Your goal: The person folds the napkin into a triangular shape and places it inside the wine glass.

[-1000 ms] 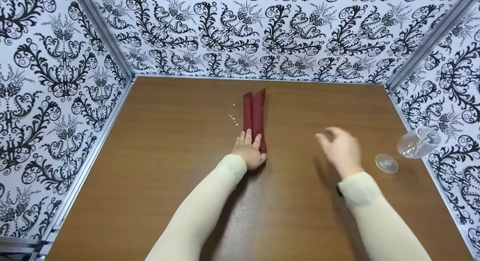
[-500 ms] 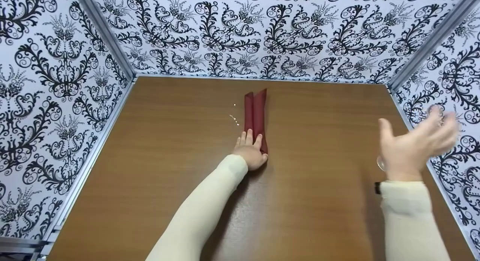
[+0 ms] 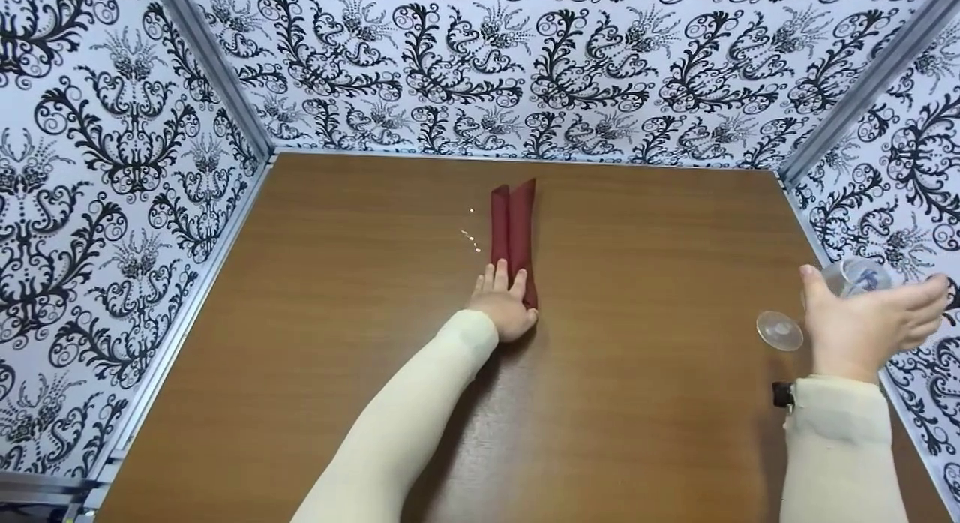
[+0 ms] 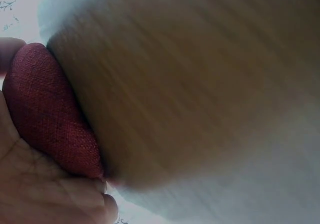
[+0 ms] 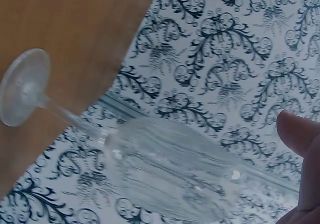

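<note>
A dark red cloth napkin, rolled from both sides into two tubes lying side by side, is on the wooden table. My left hand rests on its near end with the fingers spread. In the left wrist view the woven red end of the napkin lies against my palm. On the right, my right hand is beside a clear stemmed wine glass, thumb apart from the straight fingers. The right wrist view has the glass bowl in front of the thumb, apart from it; the other fingers are mostly out of view.
Black-and-white patterned walls with metal frame bars border the table at the back and both sides. The glass stands near the table's right edge. Small bright specks show left of the napkin.
My right hand has moved right, from over the middle right of the table to the wine glass, passing in front of it and lowering. My left hand and the napkin stay put.
</note>
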### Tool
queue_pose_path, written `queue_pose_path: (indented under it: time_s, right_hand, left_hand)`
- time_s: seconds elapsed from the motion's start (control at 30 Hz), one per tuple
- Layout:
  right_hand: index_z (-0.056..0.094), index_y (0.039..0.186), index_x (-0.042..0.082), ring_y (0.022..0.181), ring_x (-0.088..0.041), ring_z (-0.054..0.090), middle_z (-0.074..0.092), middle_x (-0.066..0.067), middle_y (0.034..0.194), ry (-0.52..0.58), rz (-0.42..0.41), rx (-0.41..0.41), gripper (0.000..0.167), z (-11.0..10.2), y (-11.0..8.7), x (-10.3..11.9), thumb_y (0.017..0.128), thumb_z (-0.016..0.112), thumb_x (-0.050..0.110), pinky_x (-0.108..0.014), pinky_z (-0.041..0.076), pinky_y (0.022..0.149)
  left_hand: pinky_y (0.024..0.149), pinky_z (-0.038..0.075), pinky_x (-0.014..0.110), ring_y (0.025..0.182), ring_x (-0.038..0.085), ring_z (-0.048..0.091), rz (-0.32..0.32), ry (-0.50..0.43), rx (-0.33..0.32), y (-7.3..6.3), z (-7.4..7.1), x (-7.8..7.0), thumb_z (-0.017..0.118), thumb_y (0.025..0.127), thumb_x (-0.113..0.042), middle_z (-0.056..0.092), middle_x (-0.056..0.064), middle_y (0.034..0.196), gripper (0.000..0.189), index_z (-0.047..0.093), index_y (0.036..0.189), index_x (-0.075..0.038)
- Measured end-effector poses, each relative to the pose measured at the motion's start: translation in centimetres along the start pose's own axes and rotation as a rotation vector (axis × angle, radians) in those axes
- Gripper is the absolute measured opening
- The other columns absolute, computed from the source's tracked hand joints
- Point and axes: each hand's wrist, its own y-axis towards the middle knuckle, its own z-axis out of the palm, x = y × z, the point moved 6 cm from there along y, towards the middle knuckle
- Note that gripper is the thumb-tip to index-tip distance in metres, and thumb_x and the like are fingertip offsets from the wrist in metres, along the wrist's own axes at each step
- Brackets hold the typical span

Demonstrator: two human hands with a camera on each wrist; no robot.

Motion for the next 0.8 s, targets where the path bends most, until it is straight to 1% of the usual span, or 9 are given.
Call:
queue_pose_path:
  time_s: [0.07, 0.13, 0.23, 0.3, 0.47, 0.53, 0.7, 0.8]
  right_hand:
    - [-0.015, 0.167, 0.013, 0.163, -0.028, -0.007, -0.012, -0.009, 0.177, 0.002, 0.024, 0.035, 0.135, 0.4, 0.2, -0.6, 0.084, 0.080, 0.060, -0.042, -0.008, 0.132]
    - [-0.015, 0.167, 0.012, 0.164, -0.029, -0.004, -0.010, -0.010, 0.177, 0.007, 0.030, 0.050, 0.135, 0.8, 0.3, -1.1, 0.085, 0.080, 0.059, -0.042, -0.004, 0.132]
    - [-0.015, 0.167, 0.012, 0.164, -0.031, 0.000, -0.007, -0.012, 0.177, 0.006, 0.056, 0.086, 0.133, 1.4, 0.4, -1.8, 0.086, 0.080, 0.057, -0.041, 0.002, 0.133]
    - [-0.011, 0.167, 0.012, 0.163, -0.032, 0.007, 0.000, -0.014, 0.177, 0.002, 0.071, 0.107, 0.129, 1.7, 0.6, -2.2, 0.086, 0.080, 0.054, -0.041, 0.006, 0.133]
    - [-0.004, 0.166, 0.011, 0.160, -0.037, 0.024, 0.013, -0.019, 0.174, -0.015, 0.085, 0.161, 0.119, 2.6, 1.2, -3.1, 0.090, 0.078, 0.048, -0.042, 0.017, 0.133]
    - [-0.004, 0.166, 0.010, 0.158, -0.039, 0.027, 0.015, -0.020, 0.173, -0.013, 0.092, 0.179, 0.115, 2.9, 1.5, -3.4, 0.091, 0.076, 0.048, -0.045, 0.020, 0.132]
    - [-0.007, 0.166, 0.012, 0.158, -0.038, 0.030, 0.016, -0.018, 0.174, 0.025, 0.125, 0.213, 0.109, 3.3, 2.3, -4.2, 0.097, 0.070, 0.048, -0.045, 0.023, 0.131]
    - [-0.006, 0.166, 0.013, 0.158, -0.037, 0.031, 0.018, -0.017, 0.174, 0.047, 0.134, 0.217, 0.106, 3.5, 2.5, -4.4, 0.098, 0.069, 0.046, -0.043, 0.025, 0.131]
  left_hand:
    - [0.134, 0.005, 0.049, 0.165, 0.040, -0.001, -0.002, -0.002, 0.001, 0.4, 0.3, 0.1, 0.045, 0.104, -0.053, -0.004, 0.021, 0.177, 0.081, 0.015, 0.171, -0.018]
    - [0.134, 0.006, 0.049, 0.165, 0.040, -0.001, -0.004, -0.002, -0.003, 0.8, 0.6, 0.3, 0.045, 0.104, -0.054, -0.004, 0.021, 0.177, 0.082, 0.015, 0.171, -0.018]
    - [0.134, 0.005, 0.050, 0.165, 0.040, -0.002, -0.010, 0.010, 0.008, 0.7, 0.5, 0.2, 0.045, 0.105, -0.054, -0.006, 0.021, 0.177, 0.082, 0.013, 0.171, -0.018]
    - [0.134, 0.005, 0.050, 0.165, 0.041, -0.002, -0.010, 0.014, 0.012, 0.8, 0.6, 0.2, 0.045, 0.105, -0.054, -0.007, 0.021, 0.177, 0.082, 0.012, 0.171, -0.018]
    - [0.134, 0.002, 0.049, 0.165, 0.039, -0.005, -0.017, 0.028, 0.041, 0.1, 0.1, 0.0, 0.043, 0.106, -0.055, -0.010, 0.019, 0.177, 0.082, 0.009, 0.171, -0.020]
    - [0.134, 0.001, 0.048, 0.165, 0.038, -0.006, -0.021, 0.032, 0.048, -0.2, -0.1, -0.1, 0.042, 0.106, -0.056, -0.010, 0.018, 0.177, 0.082, 0.008, 0.171, -0.021]
    - [0.134, 0.003, 0.048, 0.165, 0.038, -0.004, -0.022, 0.039, 0.035, -0.3, -0.1, -0.1, 0.042, 0.106, -0.056, -0.009, 0.018, 0.177, 0.082, 0.009, 0.171, -0.021]
    - [0.134, 0.004, 0.048, 0.165, 0.039, -0.004, -0.020, 0.047, 0.033, -0.2, 0.0, 0.0, 0.042, 0.105, -0.056, -0.009, 0.018, 0.177, 0.082, 0.008, 0.171, -0.021]
